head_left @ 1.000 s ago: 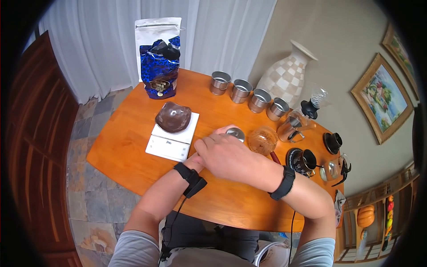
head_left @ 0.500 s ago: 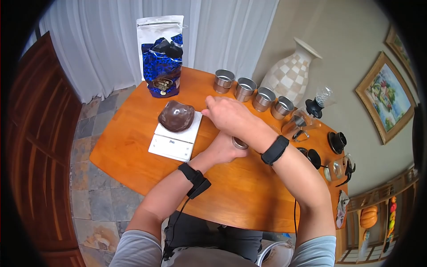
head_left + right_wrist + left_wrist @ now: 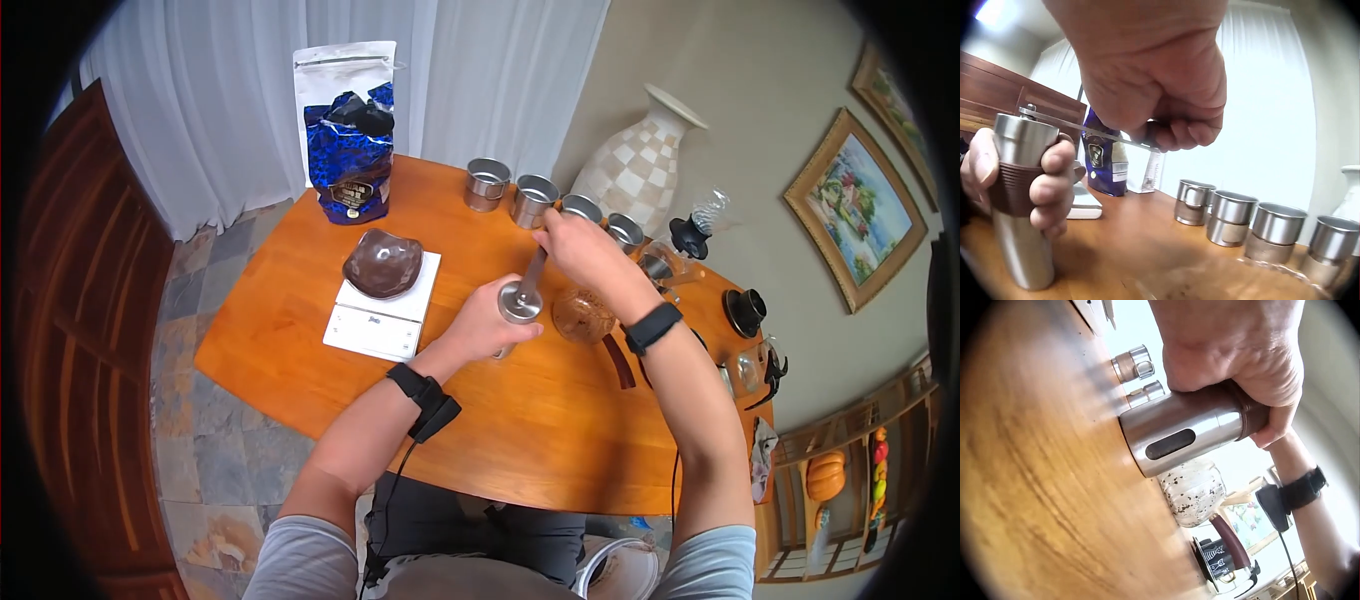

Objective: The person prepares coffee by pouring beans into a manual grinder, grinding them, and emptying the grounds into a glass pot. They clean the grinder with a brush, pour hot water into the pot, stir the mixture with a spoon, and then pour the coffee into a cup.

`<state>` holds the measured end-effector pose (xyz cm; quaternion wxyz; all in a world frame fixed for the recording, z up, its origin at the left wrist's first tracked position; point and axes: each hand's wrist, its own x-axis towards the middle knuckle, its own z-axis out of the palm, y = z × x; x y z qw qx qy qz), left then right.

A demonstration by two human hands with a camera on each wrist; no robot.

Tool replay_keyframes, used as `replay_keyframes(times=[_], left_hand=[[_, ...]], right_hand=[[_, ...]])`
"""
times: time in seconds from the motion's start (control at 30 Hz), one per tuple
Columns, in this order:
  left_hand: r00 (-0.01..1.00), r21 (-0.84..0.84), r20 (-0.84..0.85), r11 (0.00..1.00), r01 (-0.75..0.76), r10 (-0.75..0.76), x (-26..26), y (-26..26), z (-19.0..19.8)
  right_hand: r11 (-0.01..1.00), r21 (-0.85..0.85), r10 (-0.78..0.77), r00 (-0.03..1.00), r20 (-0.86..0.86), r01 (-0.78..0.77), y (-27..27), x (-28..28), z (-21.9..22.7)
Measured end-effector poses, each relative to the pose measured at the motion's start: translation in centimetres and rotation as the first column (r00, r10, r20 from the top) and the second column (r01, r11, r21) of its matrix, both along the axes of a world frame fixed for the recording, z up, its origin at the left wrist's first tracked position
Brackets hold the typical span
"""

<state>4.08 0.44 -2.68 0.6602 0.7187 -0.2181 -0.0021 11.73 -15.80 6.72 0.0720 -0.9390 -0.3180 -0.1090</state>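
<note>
My left hand [image 3: 478, 325] grips a steel hand coffee grinder [image 3: 1175, 437] round its brown ribbed band [image 3: 1016, 189]. The grinder leans slightly, its base close to the wooden table, with a dark slot window in its lower side. From its top a flat metal crank [image 3: 1088, 127] reaches out to my right hand [image 3: 592, 252], whose curled fingers hold the outer end. The knob is mostly hidden by those fingers. Just right of the grinder sits a clear glass vessel [image 3: 1192, 494] with dark specks inside and a red-brown handle [image 3: 1230, 540].
Left of the hands, a brown bowl [image 3: 383, 262] sits on a white scale [image 3: 372, 335]. A blue and white bag [image 3: 350, 165] stands behind it. Several steel cups [image 3: 487, 186] line the back edge beside a checkered vase [image 3: 640, 170]. A black cup [image 3: 745, 312] stands at right.
My right hand has swung the crank round, from over the left hand, across the far side, to the right of the grinder. The left hand keeps its grip.
</note>
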Motion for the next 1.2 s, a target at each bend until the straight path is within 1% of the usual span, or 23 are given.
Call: replay_keyframes(times=[0.03,0.1,0.17,0.23,0.33,0.43,0.5,0.67,0.73,0.83,0.9,1.03,1.1,1.2], left_hand=[[1.0,0.025,0.008,1.0,-0.013,0.013,0.2,0.1,0.0],[0.999,0.038,0.04,0.999,-0.009,0.008,0.1,0.0,0.1],[0.997,0.056,0.071,0.998,-0.006,0.002,0.1,-0.1,0.2],[1.0,0.007,0.011,1.0,0.012,-0.012,0.0,-0.1,0.2],[1.0,-0.004,0.022,1.0,0.013,-0.013,-0.1,-0.2,0.2],[0.999,0.035,0.019,0.999,0.026,-0.026,-0.4,-0.2,0.6],[0.999,0.042,0.03,0.999,0.021,-0.023,-0.3,-0.2,0.6],[0.998,0.059,0.058,0.998,0.009,-0.012,-0.4,-0.2,0.5],[0.999,0.034,0.048,0.999,0.015,-0.017,-0.4,-0.2,0.5],[0.999,0.035,0.031,0.999,0.026,-0.027,-0.3,-0.2,0.3],[0.999,0.033,0.018,0.999,0.026,-0.027,-0.2,-0.3,0.3],[1.0,0.036,-0.016,0.999,0.019,-0.018,-0.2,-0.1,0.4],[1.0,0.021,-0.015,0.999,0.024,-0.024,-0.1,-0.1,0.3],[0.999,0.005,-0.015,0.999,0.032,-0.032,-0.1,-0.3,0.3]], right_hand=[[0.999,-0.008,-0.042,0.999,-0.014,0.042,-0.9,-0.6,0.2],[0.998,-0.004,-0.056,0.998,-0.008,0.055,-2.5,-1.8,0.0],[0.997,0.043,-0.067,0.998,0.013,0.066,-3.7,-2.5,-0.7],[0.997,0.042,-0.068,0.997,0.037,0.066,-4.4,-3.5,-0.9],[0.996,0.044,-0.081,0.994,0.067,0.078,-5.1,-5.2,-0.8],[0.996,0.051,-0.08,0.993,0.088,0.075,-5.6,-6.7,-0.4],[0.993,0.005,-0.12,0.991,0.055,0.12,-5.7,-7.5,0.0],[0.996,0.0,-0.088,0.993,0.075,0.088,-6.1,-7.5,-0.2],[0.997,0.003,-0.077,0.994,0.079,0.077,-6.0,-7.6,-0.1],[0.993,-0.018,-0.113,0.992,0.053,0.115,-5.8,-7.8,0.1],[0.998,0.005,-0.066,0.995,0.078,0.066,-6.1,-7.6,-0.1],[0.998,0.012,-0.062,0.995,0.077,0.061,-6.1,-7.7,-0.2],[0.996,0.001,-0.092,0.995,0.037,0.092,-6.2,-7.9,-0.2],[0.994,-0.018,-0.105,0.994,0.033,0.106,-6.1,-8.6,0.2]])
